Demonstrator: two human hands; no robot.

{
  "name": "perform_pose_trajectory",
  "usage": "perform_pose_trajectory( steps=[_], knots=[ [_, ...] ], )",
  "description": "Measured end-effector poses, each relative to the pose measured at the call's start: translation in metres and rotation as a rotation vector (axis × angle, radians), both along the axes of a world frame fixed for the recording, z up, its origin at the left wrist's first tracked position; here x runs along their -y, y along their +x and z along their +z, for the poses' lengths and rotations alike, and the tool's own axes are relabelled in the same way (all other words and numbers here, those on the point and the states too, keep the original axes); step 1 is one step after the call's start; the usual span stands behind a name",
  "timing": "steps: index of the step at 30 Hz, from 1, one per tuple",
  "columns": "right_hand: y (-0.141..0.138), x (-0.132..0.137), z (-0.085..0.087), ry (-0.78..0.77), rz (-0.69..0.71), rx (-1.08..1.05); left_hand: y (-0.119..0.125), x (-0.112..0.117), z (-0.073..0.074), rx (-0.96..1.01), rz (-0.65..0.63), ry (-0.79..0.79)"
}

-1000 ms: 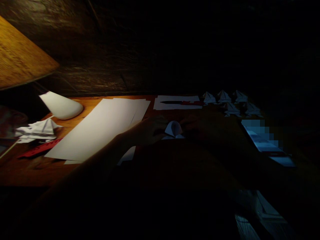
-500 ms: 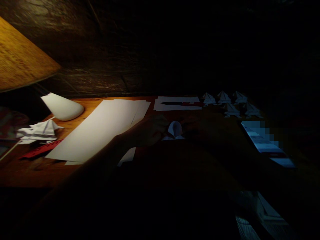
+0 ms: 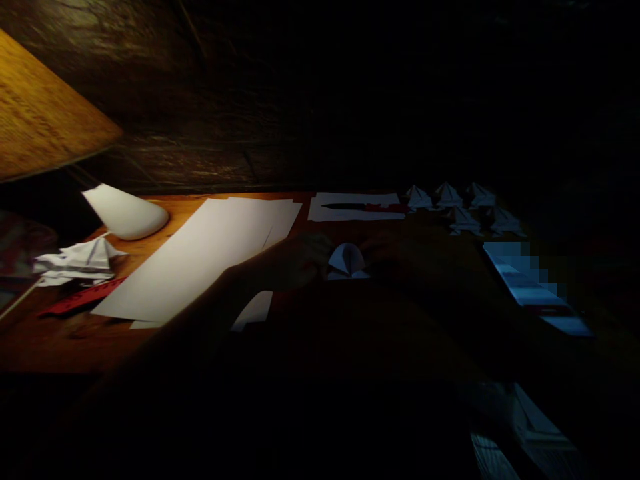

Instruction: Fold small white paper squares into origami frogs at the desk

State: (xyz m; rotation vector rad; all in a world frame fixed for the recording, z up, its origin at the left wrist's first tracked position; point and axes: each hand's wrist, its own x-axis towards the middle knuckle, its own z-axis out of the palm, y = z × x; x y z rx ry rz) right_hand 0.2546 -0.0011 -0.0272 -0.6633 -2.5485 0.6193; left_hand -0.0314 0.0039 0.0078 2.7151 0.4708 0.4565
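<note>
Head view: most of the table [image 3: 30, 347] is left in shadow; only the left end is lit well. A small folded white paper [image 3: 342, 257] is set near the table's middle, flanked by both hands; a rounded, bent flap is stood up at its top, with a flatter edge below. At its left edge the left hand [image 3: 311, 259] is placed, fingers bent; whether the paper is pinched cannot be told. The right hand [image 3: 393, 257] is placed at the right edge, nearly lost in the dark; its grip cannot be told either.

Large white sheets [image 3: 200, 260] are stacked left of the hands, partly covered by the left forearm. Their near-left corner is overlapped with a red strip [image 3: 83, 298]; a larger folded paper piece [image 3: 80, 260] is seen just behind that. A lamp [image 3: 125, 212] is stood at far left.

Beyond the hands, a red-handled knife [image 3: 343, 207] is laid across smaller sheets [image 3: 357, 197], blade pointed left. Five folded paper figures [image 3: 463, 219] are grouped right of it, in two rows. Nearer, a bluish lit panel [image 3: 525, 287] is partly pixelated.
</note>
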Motion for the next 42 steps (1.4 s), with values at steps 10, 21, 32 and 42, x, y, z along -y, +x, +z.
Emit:
perform_pose_trajectory(
  steps=[10,21,32,42],
  knots=[
    [0.002,-0.004,-0.003,0.021,0.012,0.032,-0.002,0.0,0.0,-0.021,0.019,-0.029],
    [0.004,-0.001,0.004,-0.012,0.058,-0.006,-0.002,-0.002,-0.005,-0.047,0.001,0.045],
    [0.002,0.003,0.009,-0.015,0.016,0.017,-0.004,0.001,-0.007,-0.055,0.034,0.07],
    [0.002,0.006,0.016,-0.022,0.029,0.026,-0.001,0.0,-0.003,-0.068,0.026,0.066]
  ],
)
